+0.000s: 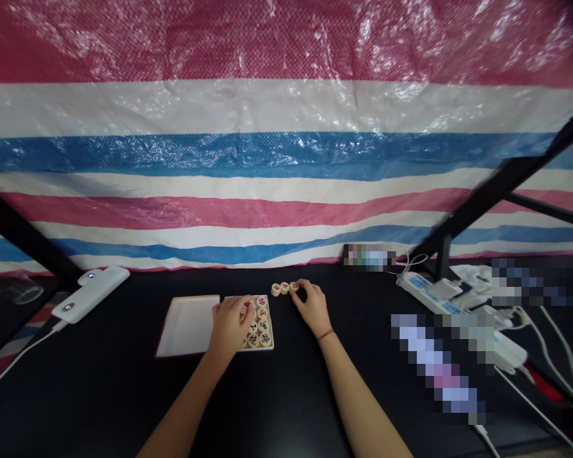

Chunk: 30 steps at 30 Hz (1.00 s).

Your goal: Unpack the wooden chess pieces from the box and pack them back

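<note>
A shallow white box (272, 337) holds round Chinese chess pieces (263, 340) with black or red characters. Its white-lined lid (190, 326) lies folded open on the left. My left hand (232, 323) is over the box, covering many of the pieces, fingers curled with thumb and forefinger bent toward each other. Whatever its fingertips hold is hidden. Behind the box, to the right, a short row of red-marked pieces (284, 288) sits on the black table, the leftmost seemingly stacked. At the row's right end my right hand (314, 305) pinches a Chinese chess piece (293, 286).
A white device (93, 296) with a cable lies at the left. On the right are a power strip (423, 292) with plugs and cables, and blurred-out objects. A striped plastic sheet (267, 210) hangs behind the table (286, 401). A clear cup (16, 289) lies far left.
</note>
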Tool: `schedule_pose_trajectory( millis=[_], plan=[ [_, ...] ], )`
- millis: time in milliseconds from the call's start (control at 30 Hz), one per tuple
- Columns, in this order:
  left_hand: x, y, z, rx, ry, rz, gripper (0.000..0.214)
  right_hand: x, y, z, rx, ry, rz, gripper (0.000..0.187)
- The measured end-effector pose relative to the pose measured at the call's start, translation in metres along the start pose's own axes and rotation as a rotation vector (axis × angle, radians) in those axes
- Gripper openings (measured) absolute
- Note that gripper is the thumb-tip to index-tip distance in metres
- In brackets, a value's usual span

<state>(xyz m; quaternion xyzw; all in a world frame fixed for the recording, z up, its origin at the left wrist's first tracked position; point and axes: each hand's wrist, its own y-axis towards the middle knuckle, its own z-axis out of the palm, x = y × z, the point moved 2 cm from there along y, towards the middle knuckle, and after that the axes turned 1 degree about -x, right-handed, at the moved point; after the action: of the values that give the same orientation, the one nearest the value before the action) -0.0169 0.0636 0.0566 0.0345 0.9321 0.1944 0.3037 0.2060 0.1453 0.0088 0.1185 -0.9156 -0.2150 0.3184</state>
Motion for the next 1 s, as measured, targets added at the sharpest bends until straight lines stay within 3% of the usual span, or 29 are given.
schedule_pose_trajectory(
  millis=[133, 233, 433, 600, 733, 833, 933, 1000],
  plan=[
    [0.000, 0.002, -0.002, 0.031, 0.107, -0.031, 0.024, 0.009, 0.000, -0.006, -0.059, -0.011, -0.024, 0.019],
    [-0.004, 0.008, -0.001, 0.077, 0.261, -0.059, 0.026, 0.029, -0.006, -0.010, -0.129, -0.003, -0.042, 0.018],
    [-0.020, 0.020, 0.013, 0.177, 0.366, -0.057, 0.035, 0.075, -0.024, 0.004, 0.082, 0.184, 0.031, 0.020],
    [-0.030, 0.019, 0.016, 0.229, 0.351, -0.059, 0.034, 0.084, -0.026, 0.006, 0.147, 0.288, 0.048, 0.019],
    [-0.027, 0.017, 0.014, 0.230, 0.294, -0.103, 0.027, 0.083, -0.025, 0.005, 0.144, 0.323, 0.035, 0.019],
    [-0.024, 0.017, 0.011, 0.155, 0.215, -0.107, 0.020, 0.084, -0.024, 0.002, 0.045, 0.319, 0.013, 0.018],
    [-0.022, 0.016, 0.007, 0.056, 0.019, -0.127, 0.020, 0.089, -0.026, -0.002, 0.001, 0.319, -0.086, 0.023],
    [-0.022, 0.013, 0.004, 0.053, -0.164, -0.160, 0.024, 0.094, -0.027, -0.004, 0.008, 0.323, -0.140, 0.024]
  ],
)
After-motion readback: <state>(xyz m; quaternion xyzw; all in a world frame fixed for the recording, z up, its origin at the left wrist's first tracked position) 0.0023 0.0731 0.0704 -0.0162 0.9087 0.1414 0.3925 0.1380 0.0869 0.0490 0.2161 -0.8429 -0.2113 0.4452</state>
